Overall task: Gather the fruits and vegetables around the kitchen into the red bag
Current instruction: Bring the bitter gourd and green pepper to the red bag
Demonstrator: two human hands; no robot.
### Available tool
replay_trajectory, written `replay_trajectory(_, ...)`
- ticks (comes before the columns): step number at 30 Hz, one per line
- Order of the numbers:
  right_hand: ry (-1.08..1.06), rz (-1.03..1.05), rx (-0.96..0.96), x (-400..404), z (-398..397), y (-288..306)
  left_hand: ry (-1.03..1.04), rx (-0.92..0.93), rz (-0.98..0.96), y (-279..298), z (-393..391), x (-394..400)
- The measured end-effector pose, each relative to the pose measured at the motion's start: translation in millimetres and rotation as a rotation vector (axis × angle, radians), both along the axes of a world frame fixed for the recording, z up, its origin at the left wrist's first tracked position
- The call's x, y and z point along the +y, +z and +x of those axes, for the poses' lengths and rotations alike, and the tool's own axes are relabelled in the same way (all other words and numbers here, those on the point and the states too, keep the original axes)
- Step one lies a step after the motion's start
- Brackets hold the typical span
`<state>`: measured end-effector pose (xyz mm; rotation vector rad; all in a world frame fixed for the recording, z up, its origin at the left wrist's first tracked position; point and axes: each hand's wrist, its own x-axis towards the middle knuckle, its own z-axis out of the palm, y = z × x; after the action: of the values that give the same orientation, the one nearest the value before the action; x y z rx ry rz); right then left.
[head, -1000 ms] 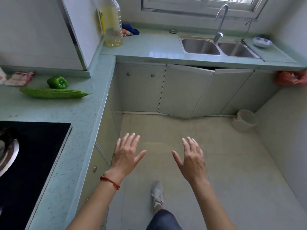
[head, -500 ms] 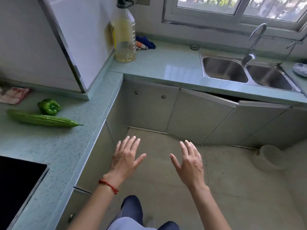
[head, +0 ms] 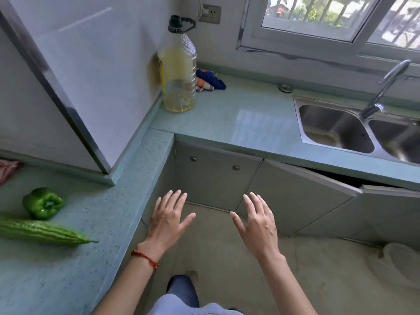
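A green bell pepper (head: 43, 203) lies on the pale green counter (head: 95, 223) at the left. Just in front of it lies a long bitter gourd (head: 43, 231), its tip pointing right. Something orange, maybe a carrot (head: 201, 83), peeks out from a blue cloth (head: 211, 78) behind the oil bottle. My left hand (head: 168, 220) and my right hand (head: 256, 221) hover over the floor before the corner cabinets, fingers spread, holding nothing. The red bag is out of view.
A large oil bottle (head: 179, 69) stands in the counter corner. A double steel sink (head: 354, 130) with a tap (head: 384, 87) is at the right. One cabinet door (head: 300, 196) below hangs ajar. A pale bucket (head: 400, 262) sits on the floor at right.
The view has moved closer to the corner counter and tilted up toward the window. Both hands stayed open and spread in front of me. The stove has left the view.
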<state>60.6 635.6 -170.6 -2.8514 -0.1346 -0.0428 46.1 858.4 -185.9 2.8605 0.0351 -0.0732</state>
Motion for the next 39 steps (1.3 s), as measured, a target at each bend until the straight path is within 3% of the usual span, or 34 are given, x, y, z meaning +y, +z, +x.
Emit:
replay_trajectory(9,0.091,-0.016,0.046,36,88,2,0.096,-0.01,0.003,-6,64,34)
replay_trajectory(17,0.3,-0.01,0.011,65,157,-5,0.296,0.067,0.007,-8,87,51)
replay_trajectory(28,0.791,-0.021,0.055,123,224,3,0.72,0.01,-0.053,-8,80,45)
replay_trajectory(39,1.256,-0.049,0.067,195,201,-4,1.168,0.072,-0.025,10,9,33)
